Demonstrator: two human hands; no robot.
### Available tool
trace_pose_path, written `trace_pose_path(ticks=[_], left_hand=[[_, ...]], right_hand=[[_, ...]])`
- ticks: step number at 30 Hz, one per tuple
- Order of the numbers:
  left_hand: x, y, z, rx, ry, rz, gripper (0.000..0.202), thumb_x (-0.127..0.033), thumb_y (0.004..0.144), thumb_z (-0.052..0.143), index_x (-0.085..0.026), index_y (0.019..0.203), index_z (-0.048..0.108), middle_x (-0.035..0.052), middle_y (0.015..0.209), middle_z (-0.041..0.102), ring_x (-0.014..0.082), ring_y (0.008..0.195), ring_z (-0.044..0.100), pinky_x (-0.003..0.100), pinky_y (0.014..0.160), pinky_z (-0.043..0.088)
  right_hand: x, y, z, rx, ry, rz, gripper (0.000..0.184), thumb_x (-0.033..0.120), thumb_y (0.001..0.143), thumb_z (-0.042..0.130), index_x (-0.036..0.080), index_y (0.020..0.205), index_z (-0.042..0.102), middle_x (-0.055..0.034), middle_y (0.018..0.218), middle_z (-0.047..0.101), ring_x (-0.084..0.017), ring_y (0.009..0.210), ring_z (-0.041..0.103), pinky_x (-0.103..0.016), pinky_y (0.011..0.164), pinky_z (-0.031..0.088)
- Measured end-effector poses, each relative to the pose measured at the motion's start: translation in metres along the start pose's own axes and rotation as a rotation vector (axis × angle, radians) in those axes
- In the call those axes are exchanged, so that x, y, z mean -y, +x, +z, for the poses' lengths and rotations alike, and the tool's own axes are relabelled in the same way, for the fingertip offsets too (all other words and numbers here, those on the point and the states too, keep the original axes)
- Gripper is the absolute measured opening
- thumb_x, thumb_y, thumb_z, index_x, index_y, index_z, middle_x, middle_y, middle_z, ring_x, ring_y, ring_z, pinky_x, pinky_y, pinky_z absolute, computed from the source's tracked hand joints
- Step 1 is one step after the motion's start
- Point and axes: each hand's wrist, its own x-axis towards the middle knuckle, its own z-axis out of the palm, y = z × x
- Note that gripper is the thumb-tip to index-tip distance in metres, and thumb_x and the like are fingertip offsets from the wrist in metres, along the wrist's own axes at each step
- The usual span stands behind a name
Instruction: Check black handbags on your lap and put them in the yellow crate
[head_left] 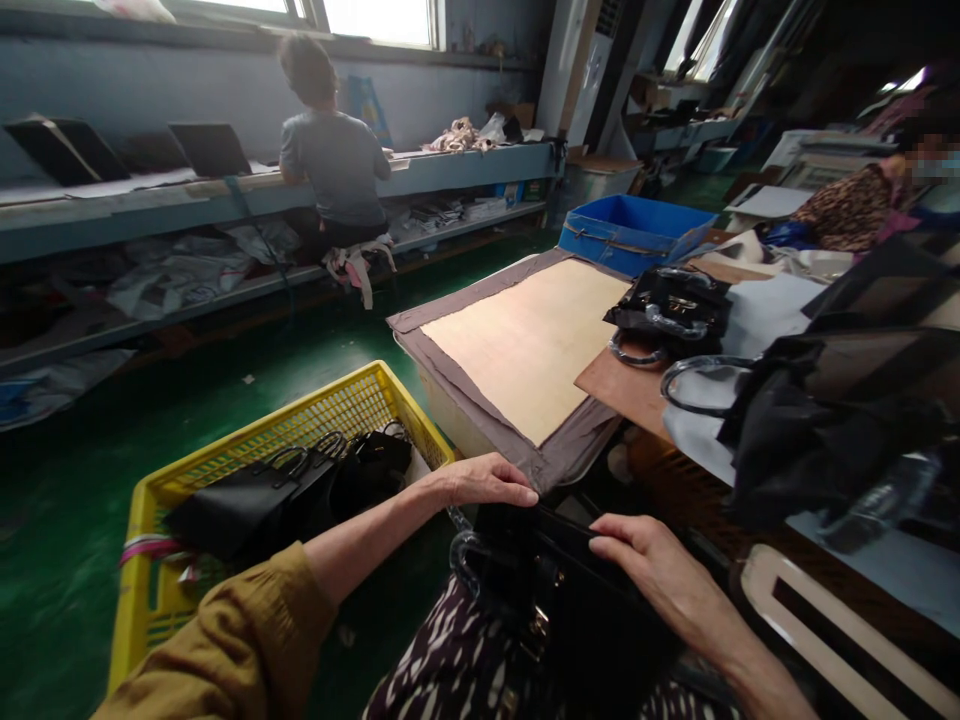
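A black handbag (592, 610) with gold-coloured hardware and a plastic-wrapped handle rests on my lap, over patterned cloth. My left hand (491, 482) pinches its upper edge at the left, thumb and fingers together. Farther right along the same edge, my right hand (645, 550) grips the bag with its thumb on the near side. The fingertips of both hands are partly hidden behind the edge. To my left, a yellow plastic crate (281, 420) holds several black bags (255, 500).
A padded board-topped stand (525, 330) is ahead, with a blue bin (637, 235) behind it. More black bags (667, 305) lie on a brown worktable (622, 385) at right. A person (334, 150) sits at the long bench (450, 170); another person (847, 210) is far right.
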Motion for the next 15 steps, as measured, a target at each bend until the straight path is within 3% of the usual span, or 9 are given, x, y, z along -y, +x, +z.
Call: trace_pose_path(ticks=[4, 10, 15], left_hand=[[-0.005, 0.004, 0.005, 0.039, 0.05, -0.044, 0.037, -0.05, 0.074, 0.056, -0.013, 0.076, 0.065, -0.0038, 0.059, 0.049, 0.0075, 0.054, 0.041, 0.018, 0.048, 0.031], [-0.012, 0.014, 0.01, 0.055, -0.059, -0.126, 0.031, -0.041, 0.068, 0.061, -0.014, 0.082, 0.067, -0.001, 0.069, 0.059, 0.0106, 0.061, 0.049, 0.02, 0.056, 0.038], [-0.021, 0.018, 0.012, 0.028, 0.166, -0.067, 0.029, -0.041, 0.071, 0.057, -0.014, 0.076, 0.066, -0.0034, 0.058, 0.049, 0.0081, 0.052, 0.04, 0.019, 0.046, 0.029]], right_hand=[[0.0, -0.001, 0.0, -0.016, -0.009, 0.008, 0.028, 0.038, 0.075, 0.045, 0.025, 0.083, 0.067, -0.0003, 0.079, 0.068, -0.022, 0.081, 0.058, -0.027, 0.066, 0.04], [0.007, -0.004, -0.001, -0.033, -0.049, 0.023, 0.025, 0.037, 0.076, 0.045, 0.027, 0.084, 0.066, 0.0002, 0.083, 0.068, -0.023, 0.088, 0.057, -0.027, 0.068, 0.038], [0.015, -0.006, -0.002, -0.049, -0.108, 0.054, 0.023, 0.036, 0.077, 0.043, 0.028, 0.078, 0.065, -0.0003, 0.081, 0.067, -0.023, 0.091, 0.055, -0.029, 0.07, 0.036]])
